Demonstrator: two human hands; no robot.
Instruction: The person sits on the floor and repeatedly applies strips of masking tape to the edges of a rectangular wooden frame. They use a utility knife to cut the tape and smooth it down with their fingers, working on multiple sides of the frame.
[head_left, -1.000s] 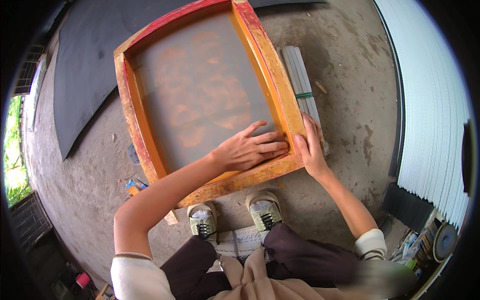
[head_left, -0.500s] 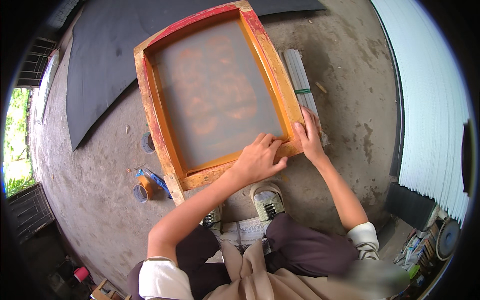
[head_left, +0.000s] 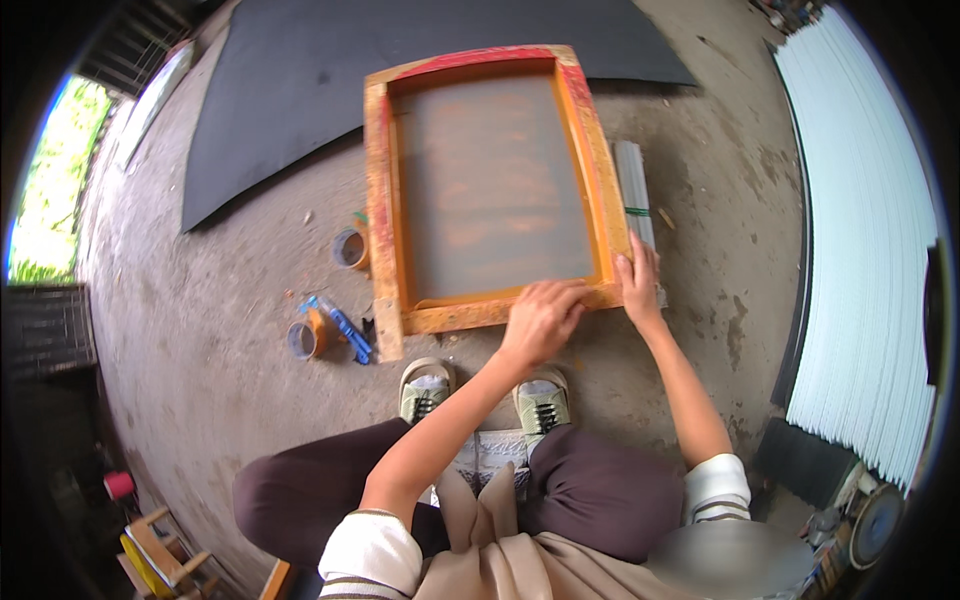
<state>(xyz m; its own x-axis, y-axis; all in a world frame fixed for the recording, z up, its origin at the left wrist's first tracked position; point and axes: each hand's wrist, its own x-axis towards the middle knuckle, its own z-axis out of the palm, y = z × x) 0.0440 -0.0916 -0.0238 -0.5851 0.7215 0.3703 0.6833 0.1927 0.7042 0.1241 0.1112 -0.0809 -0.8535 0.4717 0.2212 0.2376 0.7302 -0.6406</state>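
Note:
A wooden screen printing frame [head_left: 381, 200], worn and stained red and orange, lies in front of my feet with its open side up. Its mesh [head_left: 490, 170] is grey and carries a faint orange pattern. My left hand [head_left: 541, 322] is closed over the near bar, close to the right corner, with the fingers curled to the inside. My right hand [head_left: 640, 282] grips the outside of that same corner, thumb on top; its fingertips are partly hidden. A wooden strip [head_left: 388, 330] juts from the frame's near left corner.
Left of the frame lie two tape rolls [head_left: 350, 248] and a blue utility knife [head_left: 350, 330]. A bundle of grey strips [head_left: 632, 165] sits at its right. Beyond spreads a black sheet [head_left: 290, 110]. Pale blue sheets [head_left: 850, 260] are stacked far right, near a round disc [head_left: 876, 527].
The frame has turned clockwise and looks smaller, lower toward the floor. Both hands have stayed on it near the right corner. My view has shifted, so the floor things sit differently.

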